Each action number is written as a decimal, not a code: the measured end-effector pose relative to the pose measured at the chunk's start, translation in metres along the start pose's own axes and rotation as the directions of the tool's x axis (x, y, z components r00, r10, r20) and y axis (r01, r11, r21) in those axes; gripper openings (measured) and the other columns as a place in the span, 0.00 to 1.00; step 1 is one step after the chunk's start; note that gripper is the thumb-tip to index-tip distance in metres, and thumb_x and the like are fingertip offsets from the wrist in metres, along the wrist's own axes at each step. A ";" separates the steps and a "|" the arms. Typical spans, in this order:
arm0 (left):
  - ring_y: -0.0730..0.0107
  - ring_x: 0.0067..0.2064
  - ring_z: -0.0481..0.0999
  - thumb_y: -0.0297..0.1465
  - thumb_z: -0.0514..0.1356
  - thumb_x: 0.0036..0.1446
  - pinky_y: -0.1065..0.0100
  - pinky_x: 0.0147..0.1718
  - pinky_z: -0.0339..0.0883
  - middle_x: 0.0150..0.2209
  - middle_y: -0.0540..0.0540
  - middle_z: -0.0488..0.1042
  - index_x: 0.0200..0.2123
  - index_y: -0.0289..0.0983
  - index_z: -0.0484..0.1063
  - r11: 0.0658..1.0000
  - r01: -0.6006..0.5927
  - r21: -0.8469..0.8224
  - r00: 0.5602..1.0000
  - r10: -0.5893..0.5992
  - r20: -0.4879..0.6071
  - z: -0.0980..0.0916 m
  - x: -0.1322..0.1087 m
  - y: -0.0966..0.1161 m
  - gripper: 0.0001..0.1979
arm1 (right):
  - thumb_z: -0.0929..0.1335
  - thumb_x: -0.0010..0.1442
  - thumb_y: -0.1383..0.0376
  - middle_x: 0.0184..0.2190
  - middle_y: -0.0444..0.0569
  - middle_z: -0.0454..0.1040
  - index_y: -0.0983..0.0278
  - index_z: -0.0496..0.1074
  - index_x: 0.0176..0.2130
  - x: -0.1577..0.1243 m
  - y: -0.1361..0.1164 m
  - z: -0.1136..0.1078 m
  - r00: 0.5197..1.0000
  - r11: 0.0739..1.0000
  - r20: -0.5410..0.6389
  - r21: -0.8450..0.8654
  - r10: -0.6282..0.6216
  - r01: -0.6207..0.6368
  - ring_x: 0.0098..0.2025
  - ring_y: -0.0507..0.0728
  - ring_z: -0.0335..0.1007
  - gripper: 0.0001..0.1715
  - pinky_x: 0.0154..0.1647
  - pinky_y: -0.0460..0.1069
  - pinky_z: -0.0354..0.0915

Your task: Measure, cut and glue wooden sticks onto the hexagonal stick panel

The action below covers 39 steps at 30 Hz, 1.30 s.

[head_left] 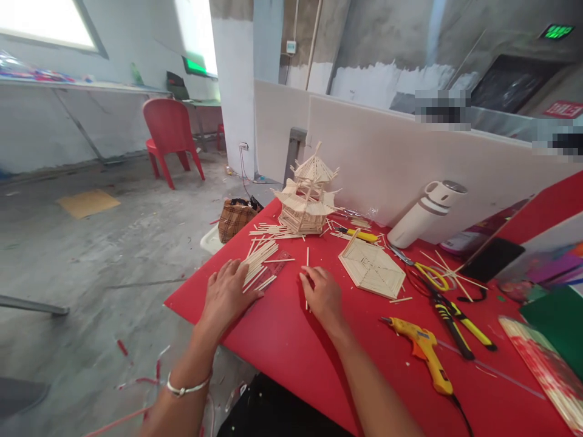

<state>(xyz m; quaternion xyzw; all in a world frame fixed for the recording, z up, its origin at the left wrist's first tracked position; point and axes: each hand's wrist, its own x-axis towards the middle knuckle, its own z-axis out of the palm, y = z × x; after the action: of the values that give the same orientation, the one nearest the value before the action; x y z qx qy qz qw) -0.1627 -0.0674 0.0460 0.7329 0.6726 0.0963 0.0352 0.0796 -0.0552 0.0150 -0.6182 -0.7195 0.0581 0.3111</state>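
Red tabletop [277,349]; grey concrete floor [132,233] at left. Loose pale sticks [262,256]: one bundle, left, against the fingers of the left hand [226,290], palm down, loosely extended, closed on nothing. Single stick [308,255]: running near to far at the fingertips of the right hand [323,295], thumb and forefinger almost meeting; pinched or merely touched, cannot tell. Stick pagoda [304,221]: far side. Hexagonal stick panel [376,270]: right. Yellow glue gun [421,345]: near right.
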 end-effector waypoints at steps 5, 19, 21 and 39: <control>0.47 0.65 0.63 0.45 0.59 0.60 0.48 0.58 0.59 0.64 0.36 0.65 0.54 0.41 0.71 1.000 -0.009 -0.020 0.998 0.008 -0.064 0.013 -0.003 -0.010 0.23 | 0.66 0.67 0.63 0.42 0.50 0.75 0.59 0.77 0.49 0.035 -0.020 0.014 0.982 0.985 0.101 -0.045 -0.161 0.166 0.47 0.59 0.66 0.13 0.49 0.51 0.62; 0.49 0.64 0.65 0.37 0.57 0.61 0.43 0.62 0.53 0.61 0.38 0.69 0.49 0.40 0.74 0.993 -0.043 -0.110 0.977 0.018 -0.214 0.028 -0.007 -0.005 0.15 | 0.65 0.69 0.63 0.40 0.48 0.73 0.59 0.76 0.40 0.055 -0.006 0.029 0.960 0.982 0.236 -0.079 -0.150 0.173 0.43 0.56 0.67 0.09 0.40 0.48 0.59; 0.50 0.63 0.66 0.36 0.56 0.62 0.43 0.62 0.52 0.61 0.39 0.70 0.49 0.40 0.74 0.993 -0.054 -0.105 0.975 0.029 -0.220 0.030 -0.007 -0.006 0.15 | 0.65 0.69 0.64 0.40 0.46 0.73 0.58 0.75 0.40 0.056 0.000 0.024 0.945 0.981 0.280 -0.053 -0.167 0.189 0.41 0.54 0.69 0.08 0.36 0.47 0.58; 0.48 0.63 0.66 0.34 0.55 0.62 0.42 0.62 0.52 0.60 0.37 0.71 0.50 0.40 0.75 0.992 -0.083 -0.099 0.963 0.054 -0.265 0.032 -0.008 -0.007 0.16 | 0.67 0.65 0.68 0.40 0.48 0.76 0.60 0.78 0.41 0.057 -0.034 0.019 0.911 0.924 0.176 0.159 -0.374 0.348 0.46 0.56 0.66 0.09 0.49 0.50 0.62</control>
<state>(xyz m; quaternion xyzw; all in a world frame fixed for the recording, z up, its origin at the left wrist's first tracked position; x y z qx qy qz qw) -0.1642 -0.0722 0.0124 0.7335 0.6393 0.2301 -0.0173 0.0382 -0.0045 0.0371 -0.4447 -0.8443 0.1071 0.2791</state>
